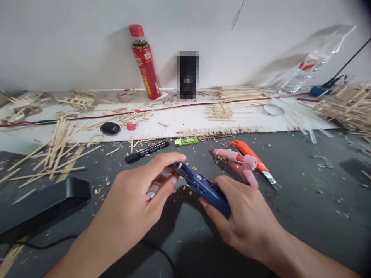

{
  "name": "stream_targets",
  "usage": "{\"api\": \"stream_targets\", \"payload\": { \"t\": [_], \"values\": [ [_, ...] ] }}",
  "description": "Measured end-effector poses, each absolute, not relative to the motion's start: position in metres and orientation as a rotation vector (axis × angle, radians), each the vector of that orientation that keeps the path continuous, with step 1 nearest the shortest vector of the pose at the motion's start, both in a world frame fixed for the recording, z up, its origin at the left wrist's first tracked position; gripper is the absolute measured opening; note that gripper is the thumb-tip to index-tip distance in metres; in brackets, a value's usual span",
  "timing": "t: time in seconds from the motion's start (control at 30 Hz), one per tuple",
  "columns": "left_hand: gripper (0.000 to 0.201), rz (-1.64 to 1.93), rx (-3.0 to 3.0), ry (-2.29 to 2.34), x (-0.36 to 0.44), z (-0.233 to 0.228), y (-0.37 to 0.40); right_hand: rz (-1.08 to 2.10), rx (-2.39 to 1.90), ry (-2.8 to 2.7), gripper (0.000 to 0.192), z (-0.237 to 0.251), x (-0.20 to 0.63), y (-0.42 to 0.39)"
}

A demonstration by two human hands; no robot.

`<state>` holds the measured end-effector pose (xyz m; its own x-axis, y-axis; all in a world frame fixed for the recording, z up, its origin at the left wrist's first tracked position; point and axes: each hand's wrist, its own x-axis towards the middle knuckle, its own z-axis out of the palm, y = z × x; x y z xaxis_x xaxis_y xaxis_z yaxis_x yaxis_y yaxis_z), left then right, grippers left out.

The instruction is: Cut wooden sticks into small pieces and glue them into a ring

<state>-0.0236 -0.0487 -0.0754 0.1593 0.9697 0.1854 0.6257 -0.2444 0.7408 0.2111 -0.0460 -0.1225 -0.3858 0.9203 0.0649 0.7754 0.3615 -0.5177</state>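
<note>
My right hand (246, 208) is wrapped round the handles of blue hand shears (199, 183), whose jaws point up and left. At the jaw tip, a short pale piece of wooden stick (180, 165) shows end-on. My left hand (142, 185) is closed about that tip, its fingers curled and pinching by the stick piece; the rest of what it grips is hidden. Just beyond my right hand lie a pink glue gun (236, 160) with a small lit light and an orange utility knife (252, 154) with its blade out.
A black marker (147, 152) and green lighter (186, 141) lie ahead. Loose sticks (58, 150) spread left, near a black bar-shaped device (46, 204). A red bottle (145, 63) stands by the wall; stick structures (222, 111) and a tape ring (274, 110) sit at the back.
</note>
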Motion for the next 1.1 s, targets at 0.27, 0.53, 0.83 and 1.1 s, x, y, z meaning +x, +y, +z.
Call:
{"api": "stream_targets", "payload": {
  "t": [0.27, 0.53, 0.83, 1.1],
  "values": [
    [0.021, 0.817, 2.012, 1.565, -0.025, -0.077, -0.049, 0.56, -1.512, -2.328, 0.023, -0.124, 0.21, -0.046],
    [0.02, 0.839, 1.942, 1.578, -0.021, -0.077, -0.049, 0.552, -1.489, -2.337, 0.028, -0.125, 0.212, -0.046],
    [0.019, 0.851, 1.947, 1.563, -0.021, -0.08, -0.047, 0.562, -1.531, -2.342, 0.03, -0.127, 0.209, -0.043],
    [0.02, 0.823, 1.996, 1.579, -0.021, -0.081, -0.049, 0.659, -1.609, -2.362, 0.02, -0.127, 0.208, -0.035]
  ]
}}
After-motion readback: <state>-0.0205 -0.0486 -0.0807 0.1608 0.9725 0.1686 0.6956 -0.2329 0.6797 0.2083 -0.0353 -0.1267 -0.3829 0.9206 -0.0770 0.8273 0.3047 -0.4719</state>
